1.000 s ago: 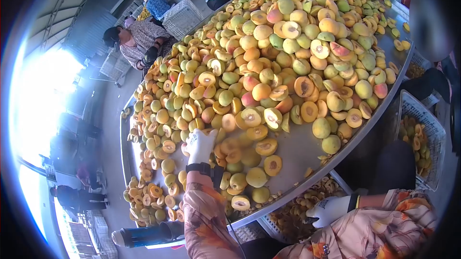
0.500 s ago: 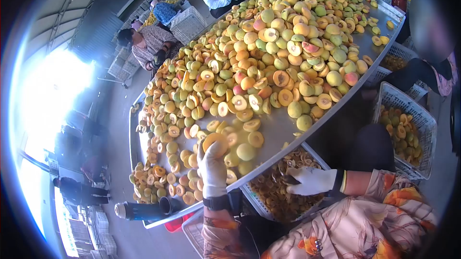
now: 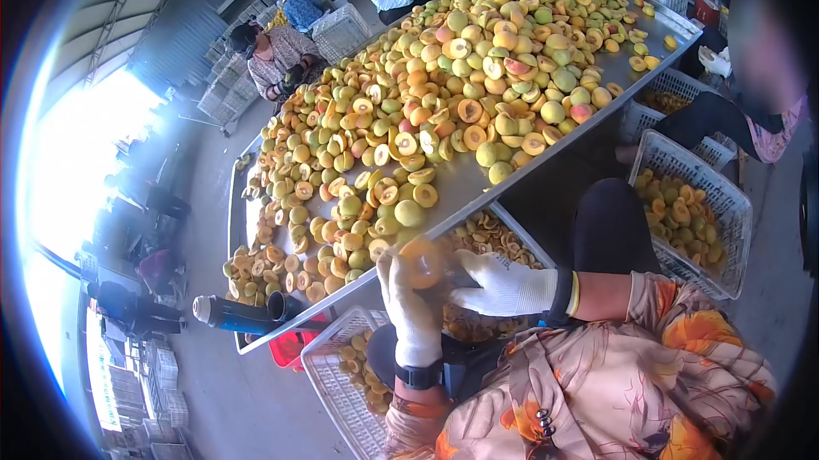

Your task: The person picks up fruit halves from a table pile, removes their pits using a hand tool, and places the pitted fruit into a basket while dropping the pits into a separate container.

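Fruit [image 3: 424,262] is in the left hand [image 3: 411,311], up in front of the body, just off the near edge of the table [image 3: 478,179]. It's motion-blurred, so can't tell whole or half.

Changes vs half a second ago: left hand had a fruit over the tabletop, among the loose ones; now hand and fruit are back past the rim, closer to the body. Right hand [image 3: 505,285] was low over the crate of scraps [image 3: 525,237]; now it's raised and in close to the fruit. View has shifted too, so more of the lower-left crate [image 3: 320,375], with fruit pieces in it, shows. Fruit pile [image 3: 461,59] looks much the same.

Pose: left hand points up, wrist below with a black watch [image 3: 419,376] on it, fingers closed round the fruit's left side. Right forearm comes in from the right, roughly level, fingers aimed left at the fruit. Dark blur [image 3: 456,257] at the right fingertips; can't tell if that hand grips anything or how wide it is. Both hands gloved in white
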The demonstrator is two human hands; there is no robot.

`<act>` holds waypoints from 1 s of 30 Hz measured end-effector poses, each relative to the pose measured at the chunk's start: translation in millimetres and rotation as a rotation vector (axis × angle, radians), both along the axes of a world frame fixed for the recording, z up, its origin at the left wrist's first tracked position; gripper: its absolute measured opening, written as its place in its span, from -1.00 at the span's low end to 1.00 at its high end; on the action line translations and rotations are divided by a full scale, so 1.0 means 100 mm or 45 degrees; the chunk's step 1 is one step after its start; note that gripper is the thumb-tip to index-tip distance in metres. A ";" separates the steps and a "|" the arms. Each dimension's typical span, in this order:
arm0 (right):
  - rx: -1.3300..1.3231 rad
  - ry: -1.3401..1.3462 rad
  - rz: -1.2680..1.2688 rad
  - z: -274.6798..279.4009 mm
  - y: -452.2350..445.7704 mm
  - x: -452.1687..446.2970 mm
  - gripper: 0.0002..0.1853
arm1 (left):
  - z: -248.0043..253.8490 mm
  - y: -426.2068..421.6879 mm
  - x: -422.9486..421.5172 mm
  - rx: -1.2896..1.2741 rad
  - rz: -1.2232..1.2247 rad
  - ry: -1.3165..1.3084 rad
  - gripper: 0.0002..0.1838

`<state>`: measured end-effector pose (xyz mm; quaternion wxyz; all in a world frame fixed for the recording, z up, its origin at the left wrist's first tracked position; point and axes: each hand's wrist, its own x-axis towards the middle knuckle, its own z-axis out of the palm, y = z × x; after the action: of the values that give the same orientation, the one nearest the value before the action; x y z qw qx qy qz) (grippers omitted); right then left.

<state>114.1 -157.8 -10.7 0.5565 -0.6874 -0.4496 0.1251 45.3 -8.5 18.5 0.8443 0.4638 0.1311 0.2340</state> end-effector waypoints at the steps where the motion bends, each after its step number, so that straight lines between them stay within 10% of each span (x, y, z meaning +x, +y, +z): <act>1: -0.019 -0.015 -0.006 0.03 -0.02 -0.03 -0.59 | -0.01 -0.04 -0.03 0.026 0.026 0.005 -0.65; 27: -0.161 0.210 0.265 -0.14 0.13 -0.03 -0.51 | -0.11 -0.06 0.07 0.421 0.236 0.186 -0.43; 30: 0.235 0.051 0.327 -0.22 0.17 0.05 -0.59 | -0.12 -0.04 0.12 0.372 0.164 0.171 -0.42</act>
<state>119.4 -141.1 -33.1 0.6056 -0.5674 -0.5324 0.1669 57.4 -12.5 6.3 0.7406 0.5867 0.1813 0.2729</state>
